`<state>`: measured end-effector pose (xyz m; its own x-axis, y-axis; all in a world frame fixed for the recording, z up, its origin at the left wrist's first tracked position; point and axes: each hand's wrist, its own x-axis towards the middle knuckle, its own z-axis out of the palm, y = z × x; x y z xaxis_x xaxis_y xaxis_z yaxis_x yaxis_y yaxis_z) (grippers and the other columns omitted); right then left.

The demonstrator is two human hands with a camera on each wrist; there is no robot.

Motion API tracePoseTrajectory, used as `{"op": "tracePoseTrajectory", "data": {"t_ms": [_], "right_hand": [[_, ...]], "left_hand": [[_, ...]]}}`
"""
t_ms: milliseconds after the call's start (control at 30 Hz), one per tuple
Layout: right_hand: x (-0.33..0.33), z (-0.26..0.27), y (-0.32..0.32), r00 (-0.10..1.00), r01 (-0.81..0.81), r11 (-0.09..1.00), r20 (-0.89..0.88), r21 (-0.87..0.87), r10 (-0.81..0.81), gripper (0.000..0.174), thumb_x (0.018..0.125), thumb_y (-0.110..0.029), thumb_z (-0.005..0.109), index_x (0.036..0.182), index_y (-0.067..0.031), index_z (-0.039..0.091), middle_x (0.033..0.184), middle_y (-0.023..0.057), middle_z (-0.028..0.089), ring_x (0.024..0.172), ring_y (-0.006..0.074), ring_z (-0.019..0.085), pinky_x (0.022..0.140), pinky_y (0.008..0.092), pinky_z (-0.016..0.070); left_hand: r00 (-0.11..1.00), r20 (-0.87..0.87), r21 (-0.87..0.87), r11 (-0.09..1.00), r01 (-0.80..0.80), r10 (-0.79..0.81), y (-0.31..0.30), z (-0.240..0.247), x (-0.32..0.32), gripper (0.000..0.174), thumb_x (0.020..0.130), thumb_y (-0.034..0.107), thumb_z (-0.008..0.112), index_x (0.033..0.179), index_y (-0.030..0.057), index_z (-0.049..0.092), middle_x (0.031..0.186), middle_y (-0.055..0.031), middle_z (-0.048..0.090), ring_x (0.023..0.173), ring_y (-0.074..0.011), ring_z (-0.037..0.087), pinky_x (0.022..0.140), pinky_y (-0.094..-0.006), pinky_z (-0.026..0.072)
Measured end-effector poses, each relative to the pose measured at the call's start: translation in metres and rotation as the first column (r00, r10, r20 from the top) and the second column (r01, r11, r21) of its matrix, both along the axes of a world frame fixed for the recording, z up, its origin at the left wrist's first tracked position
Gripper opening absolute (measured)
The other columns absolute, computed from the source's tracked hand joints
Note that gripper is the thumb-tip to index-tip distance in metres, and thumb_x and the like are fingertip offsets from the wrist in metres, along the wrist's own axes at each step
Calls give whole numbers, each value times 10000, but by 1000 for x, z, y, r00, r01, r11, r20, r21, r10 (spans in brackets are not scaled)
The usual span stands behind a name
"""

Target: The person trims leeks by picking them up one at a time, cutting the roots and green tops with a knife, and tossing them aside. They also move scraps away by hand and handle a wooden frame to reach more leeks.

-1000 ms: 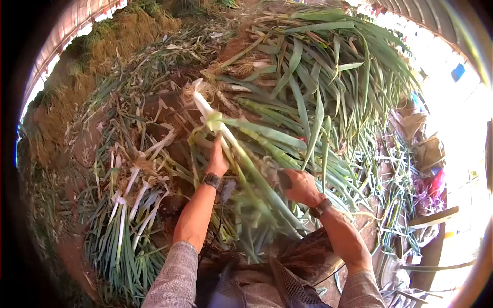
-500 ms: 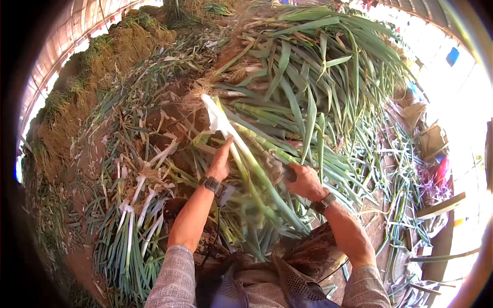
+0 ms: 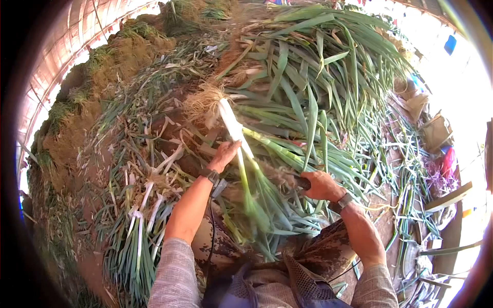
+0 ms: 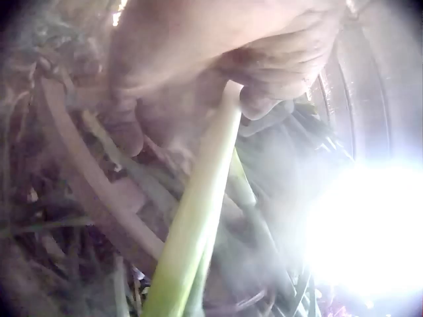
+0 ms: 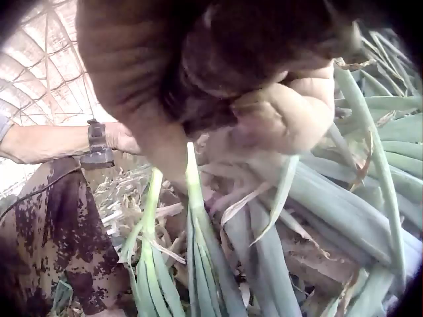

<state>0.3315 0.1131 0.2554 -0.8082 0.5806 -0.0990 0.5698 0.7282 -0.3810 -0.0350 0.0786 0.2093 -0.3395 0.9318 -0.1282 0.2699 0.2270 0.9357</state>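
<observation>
In the head view, the left hand [image 3: 224,155] grips long green onions by their white stalks [image 3: 231,122], roots [image 3: 204,102] pointing away and green leaves hanging toward the lap. The left wrist view shows the fingers curled round a pale stalk [image 4: 198,205]. To the right of these leaves, the right hand [image 3: 323,186] clasps a dark handle [image 3: 303,182]; whatever extends from it is blurred. Its curled fingers [image 5: 284,119] also show in the right wrist view, above the leaves.
A large heap of onions [image 3: 328,61] lies ahead and right. A smaller bunch [image 3: 139,231] lies at the left, roots away. Cut leaves and scraps [image 3: 405,190] cover the ground at right, near a wooden piece [image 3: 449,197]. Patterned trouser legs [image 3: 328,246] flank the hanging leaves.
The left hand has shifted right in the head view with the held onions, whose roots now show clearly. The right hand sits slightly farther right and lower, still gripping the handle.
</observation>
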Motion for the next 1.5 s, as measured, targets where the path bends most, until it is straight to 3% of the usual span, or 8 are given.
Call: {"op": "tracePoseTrajectory", "data": {"t_ms": [167,267,633,900,933,1067,1167,1500], "right_hand": [[-16,9,-2,936,215,975,-298,59,-189,301,796,-295,681,1010,-83,669,845,176,692,798,370,669,708,460,532],[-32,14,2,924,273,962,-281,15,-258,354,767,-257,731,1050,-58,655,895,198,683,855,387,657,746,458,526],[-72,15,16,813,221,974,-560,46,-158,347,773,-234,726,1058,-50,650,856,190,677,825,377,668,734,451,536],[-61,19,16,899,97,995,-427,-15,-94,338,769,-231,725,1045,-48,657,839,182,680,797,372,666,719,443,535],[-58,19,15,907,105,994,-408,-13,-101,336,768,-221,722,1046,-44,656,836,180,680,794,373,665,716,441,536],[-52,23,9,864,189,982,-481,30,-151,345,767,-208,717,1059,-38,648,845,172,678,815,373,663,719,434,537],[-55,30,2,805,131,989,-590,72,-63,348,773,-213,721,1060,-34,641,872,173,675,838,375,659,722,436,534],[-57,28,2,928,37,999,-371,8,-31,326,778,-239,736,1044,-69,656,851,160,676,812,370,653,718,437,526]], "left_hand": [[780,612,53,977,-209,134,20,-8,16,288,916,282,655,1054,29,653,1001,-29,631,925,-159,569,820,-335,452],[656,748,88,965,-246,99,22,-7,19,308,916,295,674,1080,36,640,1004,-30,629,952,-157,567,872,-331,440],[575,812,251,949,-190,-99,23,6,37,409,941,408,633,1193,90,581,1014,-56,624,979,-216,603,906,-375,480],[444,877,266,956,-128,-184,16,13,26,608,931,666,414,1021,100,616,701,-33,619,592,-220,594,576,-401,522],[532,847,191,941,-280,-13,26,6,19,711,884,760,387,962,101,642,583,-3,548,515,-199,528,493,-394,461],[585,811,166,962,-215,-9,17,8,9,820,836,831,360,886,69,659,510,9,422,465,-190,405,471,-347,369],[546,772,284,945,161,-326,8,15,5,862,831,845,325,892,50,653,511,-1,421,464,-192,409,482,-350,387],[524,851,201,893,-403,45,7,24,2,595,933,689,426,1016,119,576,842,-102,688,724,-218,648,617,-366,530]]}}
